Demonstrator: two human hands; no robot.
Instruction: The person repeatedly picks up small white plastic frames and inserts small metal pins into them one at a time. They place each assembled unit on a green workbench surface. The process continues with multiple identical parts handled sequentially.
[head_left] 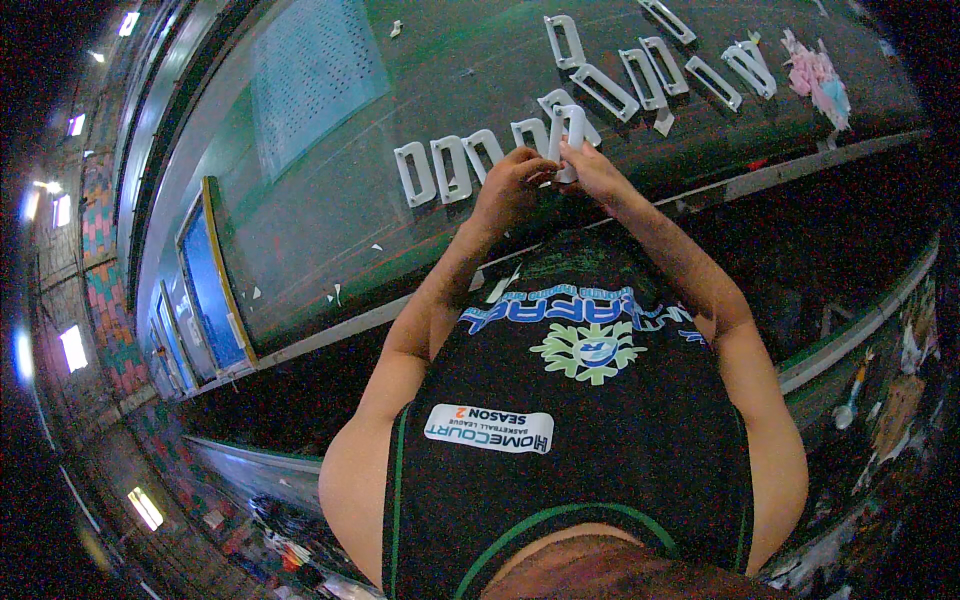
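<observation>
In front of my chest, my right hand grips a white rectangular frame with an opening along its middle. The thumb and fingers close round its lower part, and it stands nearly upright. My left hand is curled at the frame's lower left edge with its fingertips pinched together. Whether those fingertips hold the frame or some small bit is too blurred to tell. More white frames of the same kind lie in a slanting row just beyond my hands, several of them partly overlapping.
The dark green table runs across in front of me, its pale front edge below my forearms. At the far left lies a perforated translucent sheet. A pink and blue crumpled cloth lies far right. Blue framed panels stand at left.
</observation>
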